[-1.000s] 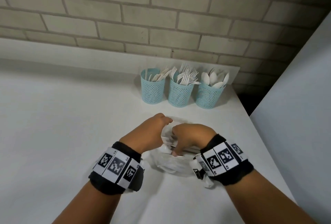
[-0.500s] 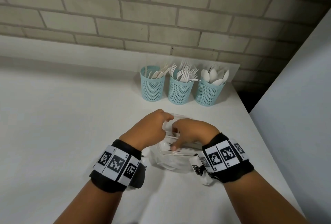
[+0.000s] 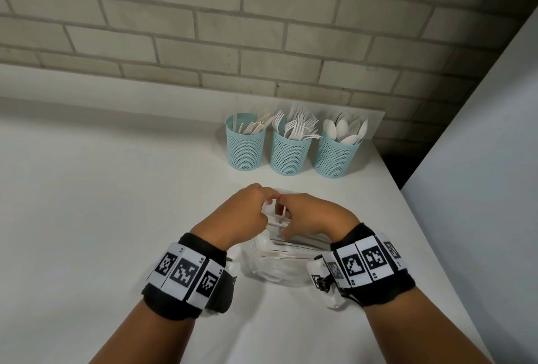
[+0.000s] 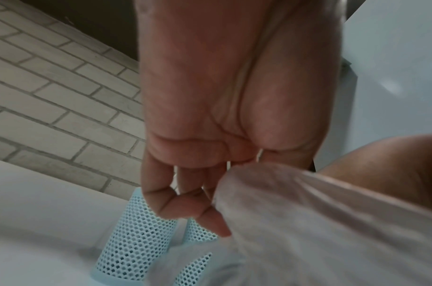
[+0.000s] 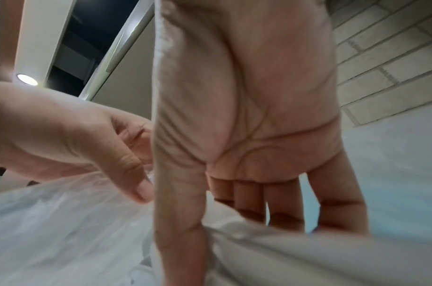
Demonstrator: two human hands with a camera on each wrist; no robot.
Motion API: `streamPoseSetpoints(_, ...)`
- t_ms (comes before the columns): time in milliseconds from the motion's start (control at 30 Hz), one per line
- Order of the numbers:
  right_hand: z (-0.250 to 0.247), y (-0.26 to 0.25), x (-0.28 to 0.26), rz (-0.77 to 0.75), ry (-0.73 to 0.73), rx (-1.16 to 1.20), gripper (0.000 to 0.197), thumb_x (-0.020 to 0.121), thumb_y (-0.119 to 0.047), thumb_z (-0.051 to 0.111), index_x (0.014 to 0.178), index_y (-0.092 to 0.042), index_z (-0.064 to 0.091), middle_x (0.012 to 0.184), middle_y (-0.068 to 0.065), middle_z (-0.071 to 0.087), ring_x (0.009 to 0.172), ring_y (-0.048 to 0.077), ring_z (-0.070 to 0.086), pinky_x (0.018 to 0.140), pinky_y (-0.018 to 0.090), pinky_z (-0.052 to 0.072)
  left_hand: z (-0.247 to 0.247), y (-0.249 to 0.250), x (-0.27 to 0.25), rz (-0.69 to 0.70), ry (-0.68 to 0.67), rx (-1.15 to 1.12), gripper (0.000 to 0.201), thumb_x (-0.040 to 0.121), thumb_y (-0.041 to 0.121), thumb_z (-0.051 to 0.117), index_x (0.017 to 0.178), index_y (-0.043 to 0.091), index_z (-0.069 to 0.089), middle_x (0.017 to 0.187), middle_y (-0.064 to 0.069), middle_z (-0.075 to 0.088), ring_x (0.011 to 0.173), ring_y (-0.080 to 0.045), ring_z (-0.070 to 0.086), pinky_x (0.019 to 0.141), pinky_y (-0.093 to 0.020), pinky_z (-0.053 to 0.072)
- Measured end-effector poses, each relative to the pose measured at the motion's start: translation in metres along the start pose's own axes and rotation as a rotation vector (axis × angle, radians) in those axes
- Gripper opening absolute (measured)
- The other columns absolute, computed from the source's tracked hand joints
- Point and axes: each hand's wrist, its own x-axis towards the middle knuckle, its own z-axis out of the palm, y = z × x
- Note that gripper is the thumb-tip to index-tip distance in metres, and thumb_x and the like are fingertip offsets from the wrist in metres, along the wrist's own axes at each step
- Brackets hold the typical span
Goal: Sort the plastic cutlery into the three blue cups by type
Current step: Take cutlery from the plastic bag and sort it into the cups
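Observation:
A clear plastic bag (image 3: 276, 264) of white cutlery lies on the white table (image 3: 87, 218) in front of me. My left hand (image 3: 269, 199) and right hand (image 3: 283, 207) meet at its far end, and both pinch the thin plastic there. The left wrist view shows my left hand (image 4: 197, 205) with fingers curled against the bag (image 4: 307, 222). In the right wrist view my right hand (image 5: 234, 205) has its fingers behind the bag's edge (image 5: 283, 251) and its thumb in front. Behind stand three blue mesh cups: knives (image 3: 246, 145), forks (image 3: 291, 151), spoons (image 3: 334, 156).
A brick wall (image 3: 262, 28) runs behind the cups. A white panel (image 3: 480, 159) rises at the right, past the table's right edge, with a dark gap at the corner. Bare table spreads to the left.
Both hands have slid forward along the bag and drawn together at its far end. The cups have not moved.

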Motion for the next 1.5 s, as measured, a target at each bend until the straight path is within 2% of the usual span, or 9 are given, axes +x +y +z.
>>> streamPoseSetpoints(233,-0.003,0.003,-0.003,0.027,-0.039,-0.059,0.031,0.082,-0.026,0.065,0.063,-0.020,0.040,0.067,-0.005,0.043,0.060,0.011,0.039,0.054,0.026,0.030,-0.003,0.000,-0.001,-0.049,-0.025,-0.045,0.056,0.084,-0.003,0.046,0.136,0.018,0.045,0.129,-0.001,0.050,0.116,-0.017,0.050,0.095,-0.024,0.041)
streamPoseSetpoints(367,-0.011,0.006,-0.009,0.029,-0.032,-0.047,0.021,0.083,-0.023,0.062,0.071,-0.014,0.047,0.070,-0.002,0.047,0.065,0.017,0.043,0.060,0.031,0.034,-0.005,-0.002,-0.002,-0.080,-0.025,-0.097,0.054,0.086,-0.002,0.044,0.136,0.019,0.044,0.134,-0.001,0.048,0.122,-0.016,0.047,0.092,-0.020,0.037)
streamPoseSetpoints(500,-0.023,0.012,-0.019,-0.059,-0.031,0.116,0.012,0.083,-0.013,0.062,0.095,-0.018,0.061,0.094,0.002,0.069,0.088,0.020,0.062,0.083,0.034,0.046,-0.006,-0.007,0.000,-0.100,-0.029,-0.162,0.052,0.084,-0.001,0.046,0.133,0.019,0.047,0.135,-0.001,0.051,0.124,-0.018,0.047,0.100,-0.024,0.037)
streamPoseSetpoints(600,-0.032,0.017,-0.027,-0.138,0.013,0.280,0.013,0.088,-0.013,0.061,0.082,-0.025,0.061,0.083,-0.006,0.071,0.072,0.004,0.059,0.074,0.024,0.043,-0.006,-0.009,0.000,-0.100,-0.048,-0.173,0.043,0.086,0.011,0.053,0.127,0.020,0.050,0.131,-0.001,0.052,0.123,-0.020,0.046,0.103,-0.036,0.040)
streamPoseSetpoints(700,-0.040,0.020,-0.031,-0.189,0.099,0.600,0.008,0.089,-0.011,0.060,0.089,-0.018,0.064,0.080,-0.004,0.072,0.075,0.005,0.064,0.073,0.021,0.049,-0.006,-0.003,0.000,-0.086,0.041,-0.120,0.044,0.086,0.033,0.062,0.129,0.027,0.050,0.136,0.004,0.038,0.132,-0.017,0.025,0.108,-0.033,0.028)
streamPoseSetpoints(833,-0.046,0.015,-0.025,-0.203,0.258,1.119,0.011,0.088,0.000,0.056,0.092,-0.009,0.062,0.077,0.003,0.073,0.077,0.014,0.070,0.074,0.025,0.058,-0.009,0.012,0.004,0.054,0.049,-0.503,0.030,0.090,0.035,0.056,0.118,0.021,0.060,0.121,0.009,0.060,0.116,-0.006,0.053,0.102,-0.027,0.040)
streamPoseSetpoints(967,-0.046,0.005,-0.014,-0.162,0.349,1.368,0.007,0.088,-0.002,0.056,0.093,-0.004,0.060,0.079,0.007,0.072,0.075,0.017,0.070,0.073,0.026,0.059,-0.008,0.023,0.012,-0.011,-0.019,-0.833,0.032,0.097,0.034,0.042,0.117,0.016,0.060,0.104,-0.004,0.072,0.095,-0.009,0.068,0.090,-0.026,0.050)
streamPoseSetpoints(1233,-0.043,-0.007,-0.005,-0.049,0.474,1.110,0.003,0.092,-0.018,0.058,0.092,-0.016,0.061,0.087,0.003,0.072,0.076,0.012,0.065,0.066,0.023,0.049,-0.011,0.024,0.015,-0.105,-0.108,-0.971,0.033,0.096,0.040,0.041,0.103,0.015,0.061,0.083,-0.003,0.071,0.072,-0.010,0.069,0.076,-0.025,0.054)
streamPoseSetpoints(1500,-0.049,0.001,-0.001,0.011,0.341,1.194,0.019,0.091,-0.023,0.059,0.104,-0.010,0.065,0.110,0.017,0.068,0.086,0.022,0.061,0.072,0.027,0.051,-0.012,0.028,0.018,-0.163,-0.107,-1.157,0.025,0.097,0.030,0.044,0.104,0.014,0.061,0.074,0.001,0.067,0.061,-0.009,0.063,0.058,-0.019,0.050)
